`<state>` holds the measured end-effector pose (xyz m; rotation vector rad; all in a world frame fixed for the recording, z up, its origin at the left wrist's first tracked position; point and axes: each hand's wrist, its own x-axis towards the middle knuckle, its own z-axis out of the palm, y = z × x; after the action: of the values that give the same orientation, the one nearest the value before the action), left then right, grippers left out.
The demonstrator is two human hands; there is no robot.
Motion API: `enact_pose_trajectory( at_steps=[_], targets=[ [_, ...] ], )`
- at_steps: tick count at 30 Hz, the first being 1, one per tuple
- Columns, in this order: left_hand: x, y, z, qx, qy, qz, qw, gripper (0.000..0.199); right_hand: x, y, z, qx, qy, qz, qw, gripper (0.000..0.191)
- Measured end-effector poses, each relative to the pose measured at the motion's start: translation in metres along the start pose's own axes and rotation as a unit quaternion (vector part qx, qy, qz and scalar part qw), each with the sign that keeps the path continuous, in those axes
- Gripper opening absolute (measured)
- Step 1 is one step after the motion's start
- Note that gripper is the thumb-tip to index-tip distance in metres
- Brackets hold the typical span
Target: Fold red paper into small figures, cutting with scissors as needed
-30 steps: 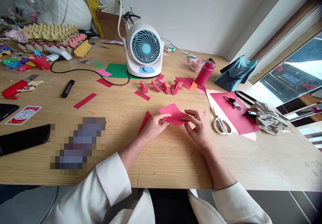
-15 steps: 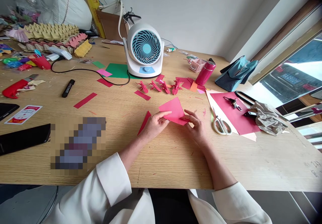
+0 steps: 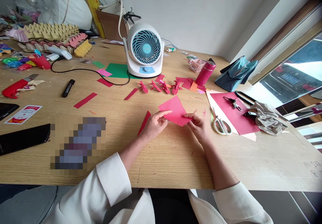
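A square of pinkish-red paper (image 3: 175,109) is held up between my two hands, just above the table. My left hand (image 3: 157,125) pinches its left side, thumb and fingers closed on it. At the right corner, my right hand (image 3: 197,125) grips the sheet between thumb and fingertips. Beneath my left hand lies a red paper strip (image 3: 144,122). Beyond the sheet stand several folded red paper figures (image 3: 164,87) in a row, with another red strip (image 3: 131,94) to their left.
A white fan (image 3: 146,49) stands behind the figures, its black cord running left. On the right are scissors (image 3: 221,125), red sheets (image 3: 235,116), a red bottle (image 3: 205,73) and a teal bag (image 3: 236,73). A black marker (image 3: 68,88) and a black phone (image 3: 25,138) lie left.
The red strip near the figures has shifted left and turned. My right hand's fingers have closed tighter on the paper's right corner. My left hand stays nearly still.
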<state>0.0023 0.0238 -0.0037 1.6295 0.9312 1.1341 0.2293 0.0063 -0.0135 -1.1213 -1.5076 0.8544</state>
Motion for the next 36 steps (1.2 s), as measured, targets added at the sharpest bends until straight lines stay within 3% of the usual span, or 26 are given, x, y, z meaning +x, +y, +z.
enact_pose_trajectory(
  at_steps=[13, 22, 32, 36],
  targets=[
    [-0.001, 0.009, 0.0, 0.017, -0.004, -0.002, 1.0, 0.044, -0.002, -0.002, 0.0, 0.001, -0.028, 0.002, 1.0, 0.039],
    [0.0, 0.005, 0.002, 0.055, 0.005, -0.011, 0.998, 0.043, -0.002, -0.004, 0.002, 0.063, -0.022, 0.036, 0.997, 0.034],
    [-0.001, 0.002, 0.001, 0.014, -0.001, -0.019, 1.0, 0.043, -0.004, -0.01, 0.001, 0.102, -0.042, 0.05, 0.993, 0.03],
    [-0.002, 0.006, -0.005, -0.008, -0.02, -0.055, 0.998, 0.048, -0.004, -0.012, -0.001, 0.091, -0.037, 0.042, 0.994, 0.024]
  ],
)
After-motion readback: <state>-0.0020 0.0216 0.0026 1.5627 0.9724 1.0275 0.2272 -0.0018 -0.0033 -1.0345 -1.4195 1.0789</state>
